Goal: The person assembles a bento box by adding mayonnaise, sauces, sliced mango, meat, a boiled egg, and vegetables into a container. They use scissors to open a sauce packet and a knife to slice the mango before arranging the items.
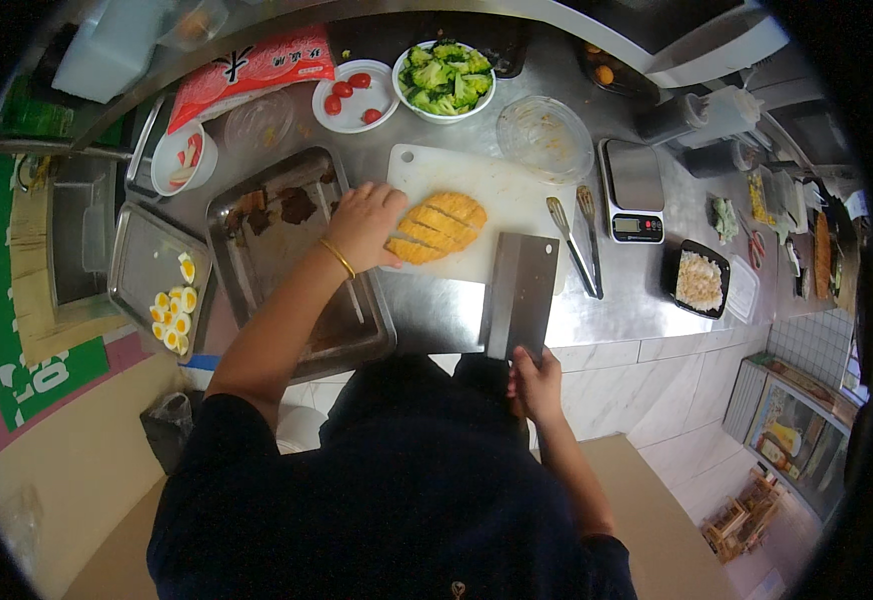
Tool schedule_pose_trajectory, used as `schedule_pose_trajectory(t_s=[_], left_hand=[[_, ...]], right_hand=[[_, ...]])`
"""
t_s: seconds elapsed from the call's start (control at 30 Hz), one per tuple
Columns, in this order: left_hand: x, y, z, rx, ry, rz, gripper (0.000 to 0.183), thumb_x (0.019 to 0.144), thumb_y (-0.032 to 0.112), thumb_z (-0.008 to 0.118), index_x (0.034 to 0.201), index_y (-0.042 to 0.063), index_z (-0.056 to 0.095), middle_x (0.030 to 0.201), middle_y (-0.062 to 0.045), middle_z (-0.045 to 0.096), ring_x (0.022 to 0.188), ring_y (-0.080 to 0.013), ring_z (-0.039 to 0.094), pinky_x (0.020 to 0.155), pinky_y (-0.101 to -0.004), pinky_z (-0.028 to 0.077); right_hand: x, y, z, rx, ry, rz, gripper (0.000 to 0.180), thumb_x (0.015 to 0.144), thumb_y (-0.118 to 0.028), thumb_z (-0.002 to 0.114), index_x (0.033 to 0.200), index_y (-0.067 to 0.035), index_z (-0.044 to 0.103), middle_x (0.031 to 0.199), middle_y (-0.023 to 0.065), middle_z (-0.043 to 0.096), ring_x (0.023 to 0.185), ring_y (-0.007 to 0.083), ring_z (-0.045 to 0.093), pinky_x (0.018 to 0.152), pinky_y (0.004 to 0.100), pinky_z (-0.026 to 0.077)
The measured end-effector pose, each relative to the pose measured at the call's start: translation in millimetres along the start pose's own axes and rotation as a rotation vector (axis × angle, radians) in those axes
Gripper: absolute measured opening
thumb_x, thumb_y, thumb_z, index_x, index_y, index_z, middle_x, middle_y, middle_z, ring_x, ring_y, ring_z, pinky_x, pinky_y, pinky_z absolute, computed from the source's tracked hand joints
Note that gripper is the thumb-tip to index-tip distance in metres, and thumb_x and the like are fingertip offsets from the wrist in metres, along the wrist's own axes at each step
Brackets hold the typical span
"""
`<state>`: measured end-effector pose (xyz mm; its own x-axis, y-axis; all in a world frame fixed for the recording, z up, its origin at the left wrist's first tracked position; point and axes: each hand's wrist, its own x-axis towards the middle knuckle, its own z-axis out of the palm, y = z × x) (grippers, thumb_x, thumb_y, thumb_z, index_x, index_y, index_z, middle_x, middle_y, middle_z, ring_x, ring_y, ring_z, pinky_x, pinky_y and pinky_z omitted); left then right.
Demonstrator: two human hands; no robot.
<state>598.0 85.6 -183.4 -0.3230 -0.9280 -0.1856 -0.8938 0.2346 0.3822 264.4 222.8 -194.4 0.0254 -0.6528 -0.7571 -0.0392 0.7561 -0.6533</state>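
A golden breaded cutlet, cut across into several strips that lie close together, rests on a white cutting board. My left hand, with a gold-coloured bangle at the wrist, curves around the cutlet's left end. Its thumb is at the lower edge and its fingers are at the upper edge; whether they press on the cutlet is hard to tell. In my right hand is the handle of a broad cleaver. The blade points away from me and overlaps the board's front right part in view, apart from the cutlet.
Left of the board are a stained metal tray and a smaller tray with halved eggs. Behind stand bowls of broccoli and cherry tomatoes. Tongs, a digital scale and a rice box are to the right.
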Motion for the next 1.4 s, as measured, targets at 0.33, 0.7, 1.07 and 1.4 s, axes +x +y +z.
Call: schedule_pose_trajectory(t_s=[0.33, 0.7, 1.07, 1.4], left_hand=[[31.9, 6.1, 8.0, -0.316, -0.190, 0.309, 0.108, 0.057, 0.006, 0.081, 0.147, 0.012, 0.022, 0.140, -0.018, 0.038, 0.127, -0.0348, 0.042, 0.106, -0.0385, 0.036], [37.2, 127.1, -0.5, -0.466, 0.008, 0.277, 0.105, 0.059, 0.017, 0.080, 0.147, 0.009, 0.022, 0.132, -0.017, 0.049, 0.118, -0.0353, 0.048, 0.101, -0.0424, 0.037], [187.5, 392.0, 92.2, -0.398, 0.166, 0.550, 0.117, 0.059, 0.033, 0.081, 0.149, 0.010, 0.011, 0.143, -0.014, 0.036, 0.138, -0.0351, 0.025, 0.113, -0.0512, 0.014], [245.8, 430.5, 132.9, -0.309, 0.186, 0.274, 0.120, 0.058, 0.035, 0.083, 0.147, 0.005, 0.010, 0.147, -0.020, 0.025, 0.141, -0.0388, 0.015, 0.112, -0.0549, 0.009]], right_hand=[[52.6, 8.1, 95.5, 0.225, -0.037, -0.053, 0.021, 0.093, -0.018, 0.058, 0.101, 0.000, 0.050, 0.065, 0.0052, 0.054, 0.044, 0.0134, 0.051, 0.039, 0.0272, 0.044], [7.9, -21.8, 18.0, 0.334, -0.084, -0.072, 0.018, 0.092, -0.018, 0.059, 0.093, -0.002, 0.052, 0.061, 0.0038, 0.053, 0.041, 0.0128, 0.049, 0.039, 0.0254, 0.042], [-18.0, -57.2, -258.0, 0.362, 0.301, -0.193, 0.019, 0.094, -0.018, 0.056, 0.088, -0.002, 0.049, 0.061, 0.0050, 0.053, 0.038, 0.0131, 0.048, 0.035, 0.0276, 0.043], [35.3, -70.8, -331.4, 0.343, 0.213, -0.167, 0.017, 0.094, -0.015, 0.054, 0.089, 0.000, 0.049, 0.062, 0.0057, 0.053, 0.039, 0.0130, 0.048, 0.036, 0.0269, 0.042]])
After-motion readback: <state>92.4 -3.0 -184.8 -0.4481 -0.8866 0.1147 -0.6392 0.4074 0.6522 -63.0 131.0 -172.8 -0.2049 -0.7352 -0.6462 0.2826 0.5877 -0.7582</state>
